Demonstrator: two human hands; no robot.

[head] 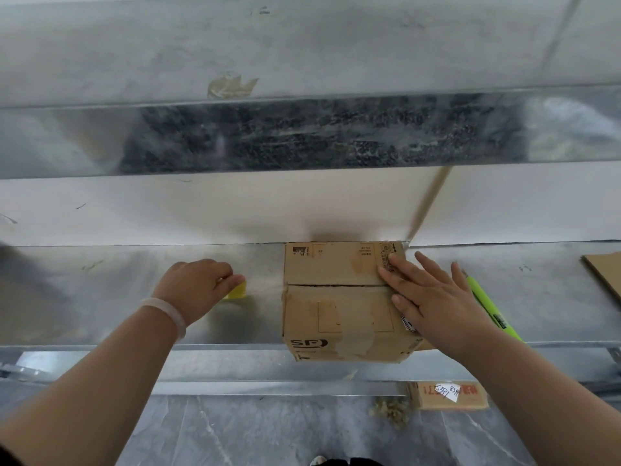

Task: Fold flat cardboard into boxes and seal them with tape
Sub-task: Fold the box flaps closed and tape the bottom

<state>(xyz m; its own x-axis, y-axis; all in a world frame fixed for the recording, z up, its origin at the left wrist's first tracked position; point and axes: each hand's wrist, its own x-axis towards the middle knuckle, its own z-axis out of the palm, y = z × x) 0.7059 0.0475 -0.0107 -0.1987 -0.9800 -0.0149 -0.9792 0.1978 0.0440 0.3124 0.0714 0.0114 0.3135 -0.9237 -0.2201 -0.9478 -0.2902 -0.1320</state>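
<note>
A small brown cardboard box (339, 297) stands on the metal bench (117, 297), its two top flaps folded down with a seam between them. My right hand (433, 297) lies flat with straight fingers on the box's right top edge. To the left of the box, my left hand (198, 287) grips a yellow tape dispenser (237, 290), mostly hidden under my fingers. A thin, clear strip of tape seems to stretch from the dispenser to the box's left side. A band of brown tape (428, 203) runs up from the box's far right corner.
A green utility knife (487, 304) lies on the bench right of my right hand. Flat cardboard (605, 274) lies at the far right edge. Another cardboard piece with a white label (447, 395) and some debris sit on the floor below. A metal wall rises behind the bench.
</note>
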